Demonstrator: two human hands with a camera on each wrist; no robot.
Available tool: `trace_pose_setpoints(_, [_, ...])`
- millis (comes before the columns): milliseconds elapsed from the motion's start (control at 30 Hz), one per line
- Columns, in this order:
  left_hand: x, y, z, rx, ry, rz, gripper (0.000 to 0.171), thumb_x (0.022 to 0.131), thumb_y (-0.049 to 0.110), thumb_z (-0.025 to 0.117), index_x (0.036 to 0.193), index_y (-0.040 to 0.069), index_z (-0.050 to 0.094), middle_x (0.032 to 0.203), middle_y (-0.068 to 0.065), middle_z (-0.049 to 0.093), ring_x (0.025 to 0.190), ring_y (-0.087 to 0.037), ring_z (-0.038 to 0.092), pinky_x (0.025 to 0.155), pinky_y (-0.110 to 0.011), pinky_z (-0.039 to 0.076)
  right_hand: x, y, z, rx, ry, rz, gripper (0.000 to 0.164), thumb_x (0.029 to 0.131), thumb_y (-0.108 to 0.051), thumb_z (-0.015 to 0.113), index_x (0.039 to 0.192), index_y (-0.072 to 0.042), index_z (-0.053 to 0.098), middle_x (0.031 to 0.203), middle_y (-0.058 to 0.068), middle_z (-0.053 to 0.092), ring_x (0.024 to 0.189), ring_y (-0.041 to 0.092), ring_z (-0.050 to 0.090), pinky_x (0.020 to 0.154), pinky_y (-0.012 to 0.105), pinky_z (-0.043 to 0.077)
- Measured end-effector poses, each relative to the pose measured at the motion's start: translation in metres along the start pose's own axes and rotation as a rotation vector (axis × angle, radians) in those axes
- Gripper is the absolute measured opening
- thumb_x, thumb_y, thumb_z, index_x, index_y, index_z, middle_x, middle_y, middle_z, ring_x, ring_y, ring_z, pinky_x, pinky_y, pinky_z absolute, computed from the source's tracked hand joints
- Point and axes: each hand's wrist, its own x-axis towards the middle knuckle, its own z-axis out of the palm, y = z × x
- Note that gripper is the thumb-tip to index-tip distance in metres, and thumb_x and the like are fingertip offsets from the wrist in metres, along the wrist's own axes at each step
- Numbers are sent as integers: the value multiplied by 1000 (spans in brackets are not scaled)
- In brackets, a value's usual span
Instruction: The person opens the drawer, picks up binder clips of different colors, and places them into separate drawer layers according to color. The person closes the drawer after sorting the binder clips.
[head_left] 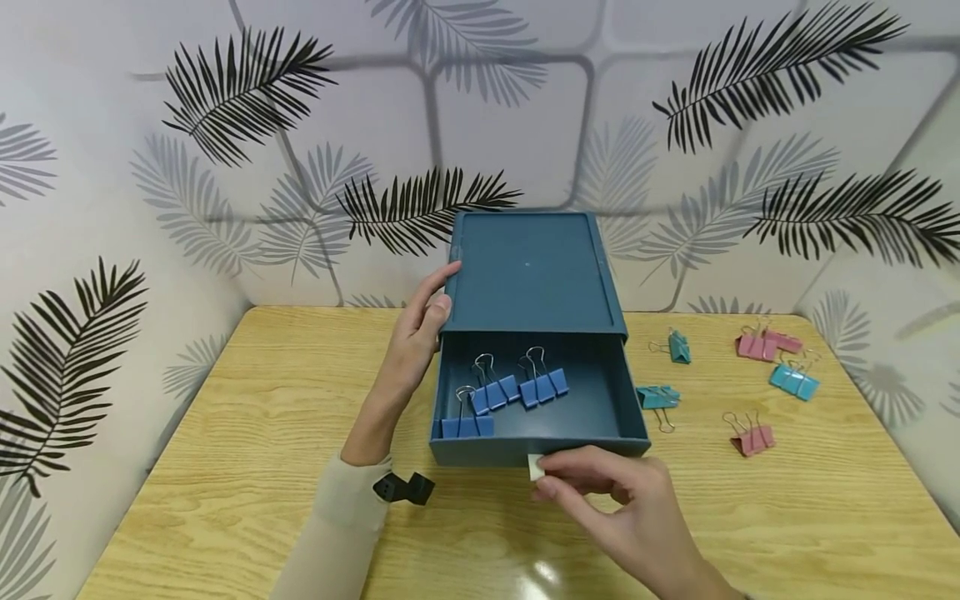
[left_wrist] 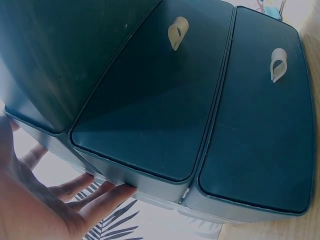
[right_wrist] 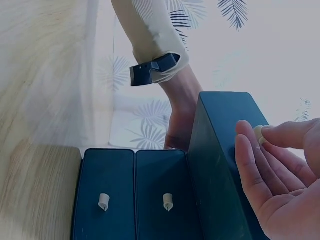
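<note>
A dark blue drawer cabinet (head_left: 532,271) stands on the table, its top drawer (head_left: 592,392) pulled out. Inside that drawer lie three blue binder clips (head_left: 495,393), grouped toward the left. My right hand (head_left: 637,496) pinches the white pull tab (head_left: 536,467) on the drawer's front between thumb and fingers. Against the cabinet's left side rests my left hand (head_left: 408,346), fingers extended along the wall in the left wrist view. Two lower drawers (left_wrist: 145,110) are closed, each with its own white loop tab (left_wrist: 178,32).
Right of the cabinet, loose binder clips lie on the wooden table (head_left: 300,383): dark teal ones (head_left: 679,347), pink ones (head_left: 752,439) and a bright turquoise one (head_left: 795,381). A wall with leaf patterns (head_left: 510,125) rises behind the cabinet.
</note>
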Motion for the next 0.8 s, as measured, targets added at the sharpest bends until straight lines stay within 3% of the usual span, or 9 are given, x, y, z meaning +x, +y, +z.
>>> trace_pose_setpoints(33, [0,0,0,-2,-1,-1,50,109,32,39,158,20,42,161,-2,34,96,-28,57,74,-39,46,2,1,0,-1,3,-4,24,88,8,75,107,-8,77,92,4,78,80,16,76,69,31,61])
trace_pose_setpoints(100, [0,0,-1,-10,-5,2,50,109,31,39,158,19,41,164,-2,30,127,-30,49,93,-47,46,6,4,0,-4,10,-9,24,88,7,75,106,-9,77,93,3,78,80,17,76,69,31,61])
trace_pose_setpoints(200, [0,0,-1,-18,-5,-3,50,109,30,39,158,19,41,164,-2,30,132,-29,48,99,-49,45,13,7,-1,-20,17,-12,23,89,5,76,106,-10,78,95,1,78,80,18,75,70,30,61])
trace_pose_setpoints(300, [0,0,-2,-9,-4,-5,50,109,30,38,158,20,41,161,-3,35,87,-22,59,73,-34,47,20,10,-3,-2,12,-2,22,90,4,76,106,-11,78,96,1,78,82,19,75,71,32,61])
trace_pose_setpoints(400, [0,1,-2,3,-1,-4,50,109,31,39,158,22,42,155,-4,40,53,-15,33,52,-28,31,26,13,-6,34,3,15,21,91,5,74,106,-10,78,96,2,78,84,19,76,73,32,61])
trace_pose_setpoints(433, [0,1,-2,6,-2,-2,50,109,31,39,158,22,42,154,-4,40,50,-16,23,49,-29,25,27,14,-6,45,1,18,21,91,5,74,106,-9,78,95,2,78,84,20,76,74,33,61])
trace_pose_setpoints(500, [1,1,-1,3,-3,2,50,109,32,39,158,22,42,155,-3,40,54,-13,31,52,-28,29,31,16,-8,55,1,27,21,91,5,73,107,-9,78,96,2,78,85,19,76,75,33,61])
trace_pose_setpoints(667, [0,2,-2,1,-4,7,50,110,32,38,158,22,42,155,-3,40,54,-13,30,52,-30,28,40,22,-10,49,9,39,21,93,4,71,109,-8,78,96,2,78,86,18,76,76,33,61])
trace_pose_setpoints(800, [-1,1,-2,1,-6,9,49,110,32,38,158,23,42,151,-5,42,44,-17,20,45,-29,23,48,28,-10,28,16,55,20,95,0,71,110,-11,78,95,1,78,85,17,75,71,32,61])
